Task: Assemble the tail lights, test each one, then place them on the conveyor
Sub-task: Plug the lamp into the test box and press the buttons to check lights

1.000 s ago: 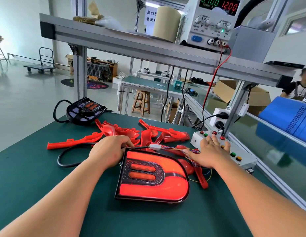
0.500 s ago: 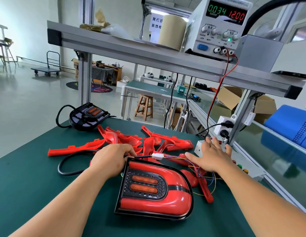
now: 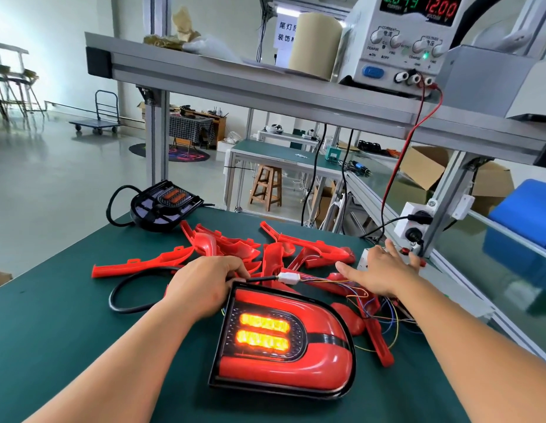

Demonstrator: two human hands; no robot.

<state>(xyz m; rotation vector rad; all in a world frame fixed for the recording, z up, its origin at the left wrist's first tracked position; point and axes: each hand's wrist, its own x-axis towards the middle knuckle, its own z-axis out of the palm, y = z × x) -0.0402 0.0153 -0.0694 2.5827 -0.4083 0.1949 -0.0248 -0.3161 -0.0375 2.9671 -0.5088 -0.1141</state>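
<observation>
- Now the tail light (image 3: 284,361) lies face up on the green table (image 3: 52,331), near its front edge, with its two centre bars glowing amber.
- Of the hands, the left hand (image 3: 204,288) curls its fingers over the lamp's far-left corner, where a black cable (image 3: 125,303) runs past.
- The right hand (image 3: 378,270) lies flat on the white switch box (image 3: 364,260), fingers straight and spread, holding nothing.
- A white connector (image 3: 288,277) sits between the hands.
- On the shelf above, the power supply (image 3: 397,41) shows green digits 0049 and red 12.00. Its knobs are marked CURRENT, VOLTAGE, COARSE and FINE.
- A paper sign (image 3: 285,33) reads 尾灯 and 装饰, and the rest is hidden.
- Loose red trim pieces (image 3: 229,248) lie beyond the lamp.
</observation>
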